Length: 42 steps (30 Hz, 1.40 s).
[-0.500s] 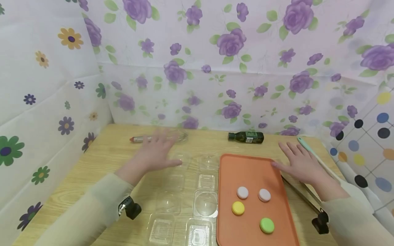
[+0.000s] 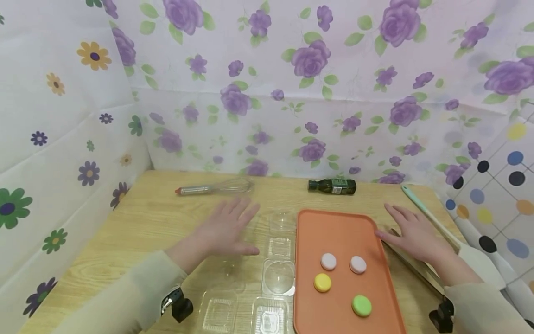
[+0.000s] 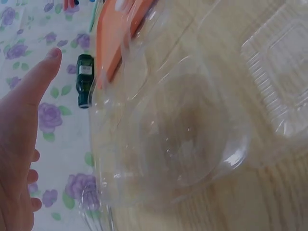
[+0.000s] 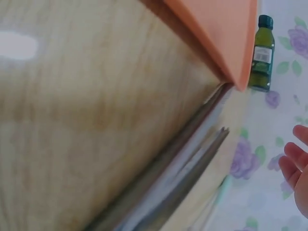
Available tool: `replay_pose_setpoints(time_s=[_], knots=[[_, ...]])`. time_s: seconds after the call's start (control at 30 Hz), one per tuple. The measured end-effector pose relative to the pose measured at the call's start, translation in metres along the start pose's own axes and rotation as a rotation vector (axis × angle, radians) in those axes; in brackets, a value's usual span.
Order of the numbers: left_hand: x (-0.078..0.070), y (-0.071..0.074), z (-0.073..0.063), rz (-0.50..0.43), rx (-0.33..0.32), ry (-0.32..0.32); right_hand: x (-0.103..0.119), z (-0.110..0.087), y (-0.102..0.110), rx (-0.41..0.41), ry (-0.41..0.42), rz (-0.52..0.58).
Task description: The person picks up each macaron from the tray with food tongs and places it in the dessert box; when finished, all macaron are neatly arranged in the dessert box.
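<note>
My left hand (image 2: 227,228) hovers with spread fingers over the clear plastic containers (image 2: 278,277), covering some of them. In the left wrist view a domed clear container (image 3: 187,130) lies below the hand. My right hand (image 2: 419,236) is held with fingers extended by the far right corner of an orange tray (image 2: 333,232), above metal tongs (image 2: 410,264). Neither hand holds anything. On the tray sit two pale pink macarons (image 2: 328,261), a yellow macaron (image 2: 322,282) and a green macaron (image 2: 361,306).
A whisk (image 2: 214,187) lies at the back left of the wooden table (image 2: 137,222). A dark green bottle (image 2: 332,186) lies on its side behind the tray. To the right is a spatula (image 2: 479,262) with a mint-green handle end. Patterned cloth (image 2: 271,116) walls the table's back and sides.
My left hand has moved right and nearer to me, uncovering the whisk. The right hand has shifted slightly right and toward me, showing more of the tongs. The macarons have not moved.
</note>
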<state>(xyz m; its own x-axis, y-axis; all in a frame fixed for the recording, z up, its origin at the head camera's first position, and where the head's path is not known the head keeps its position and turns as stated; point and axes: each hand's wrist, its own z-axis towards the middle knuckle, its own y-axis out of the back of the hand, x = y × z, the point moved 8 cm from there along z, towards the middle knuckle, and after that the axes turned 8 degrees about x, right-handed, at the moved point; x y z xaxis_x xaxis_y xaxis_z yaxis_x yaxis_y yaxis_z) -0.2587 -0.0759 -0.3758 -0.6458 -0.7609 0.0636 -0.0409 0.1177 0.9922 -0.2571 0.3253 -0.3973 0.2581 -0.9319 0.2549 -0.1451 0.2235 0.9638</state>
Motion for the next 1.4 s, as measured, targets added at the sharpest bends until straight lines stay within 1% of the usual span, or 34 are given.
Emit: replay_pose_setpoints(time_s=[0.13,0.3,0.37,0.5,0.6,0.73,0.83,0.97,1.07,1.13,1.23,1.4], knots=[[-0.014,-0.008,-0.002,-0.025,0.03,-0.041,-0.009,-0.003,-0.005,-0.02,-0.005,0.053],[-0.034,-0.019,-0.005,-0.057,0.06,-0.112,-0.022,-0.007,-0.011,0.005,-0.046,0.108],[-0.043,-0.023,-0.007,-0.075,0.078,-0.134,-0.027,-0.008,-0.014,0.014,-0.064,0.115],[-0.059,-0.029,-0.012,-0.072,0.093,-0.181,-0.037,-0.013,-0.02,0.008,-0.09,0.116],[-0.069,-0.033,-0.016,-0.087,0.079,-0.225,-0.044,-0.018,-0.024,0.008,-0.107,0.124],[-0.08,-0.037,-0.024,-0.101,0.056,-0.254,-0.051,-0.02,-0.029,0.001,-0.098,0.129],[-0.085,-0.04,-0.03,-0.08,0.047,-0.256,-0.053,-0.02,-0.034,-0.005,-0.084,0.118],[-0.091,-0.045,-0.038,-0.057,0.043,-0.264,-0.057,-0.02,-0.044,0.013,-0.087,0.107],[-0.097,-0.047,-0.044,-0.035,0.026,-0.286,-0.06,-0.021,-0.051,0.04,-0.088,0.122],[-0.101,-0.048,-0.048,-0.009,0.004,-0.308,-0.062,-0.022,-0.054,0.048,-0.09,0.132],[-0.104,-0.048,-0.053,0.033,-0.03,-0.325,-0.063,-0.022,-0.055,0.047,-0.09,0.141],[-0.106,-0.051,-0.055,0.056,-0.045,-0.335,-0.063,-0.022,-0.054,0.047,-0.112,0.184]])
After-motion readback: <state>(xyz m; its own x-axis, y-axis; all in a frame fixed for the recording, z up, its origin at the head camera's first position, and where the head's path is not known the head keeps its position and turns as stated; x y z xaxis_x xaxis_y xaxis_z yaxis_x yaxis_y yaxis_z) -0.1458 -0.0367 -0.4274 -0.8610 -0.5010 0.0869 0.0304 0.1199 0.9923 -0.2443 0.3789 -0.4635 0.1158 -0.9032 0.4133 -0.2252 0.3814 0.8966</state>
